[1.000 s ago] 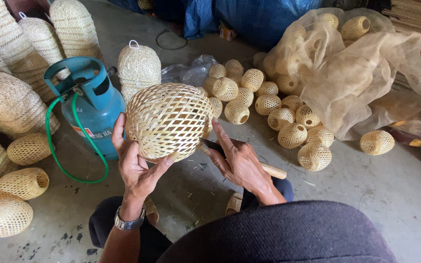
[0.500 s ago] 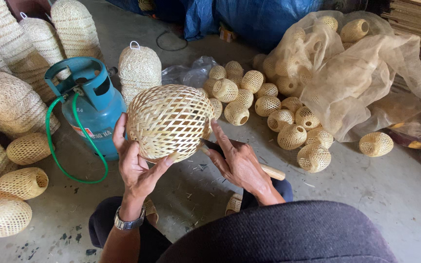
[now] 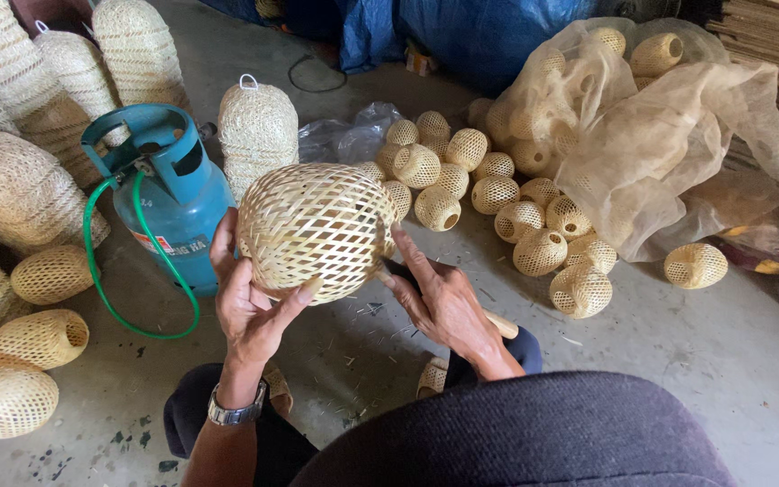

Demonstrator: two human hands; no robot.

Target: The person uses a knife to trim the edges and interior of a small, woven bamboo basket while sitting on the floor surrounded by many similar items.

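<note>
Grey concrete floor [image 3: 678,361] everywhere, dusty and littered with little bamboo slivers, and it's only the one head view looking straight down, so that's all there is to go on.

Landmark is the teal gas cylinder [image 3: 173,194] with a green hose [image 3: 105,289] looping off it onto the floor. Just beside the cylinder, on its right and a bit nearer the person, is the big woven bamboo ball shade [image 3: 317,230], held up off the floor. The left hand [image 3: 245,302] cups it from below with the thumb pressed on the lower edge, so that grip is grasping the shade. The right hand [image 3: 444,302] sits at the shade's lower right edge, fingers stretched out and touching the weave, not really clenched around anything. There's a metal wristwatch [image 3: 234,413] on the left wrist.

Behind the cylinder stands a tall woven shade with a wire loop [image 3: 257,131], and more tall woven shades [image 3: 38,81] crowd in to the cylinder's left. On the floor left of it, closer to the person, lie egg-shaped woven shades [image 3: 42,338]. Well off to the cylinder's right is a pile of small woven balls [image 3: 498,198], spilling out next to a sheer mesh bag [image 3: 660,144] stuffed with more of them, and a blue tarp [image 3: 489,32] lies farther back behind that
</note>
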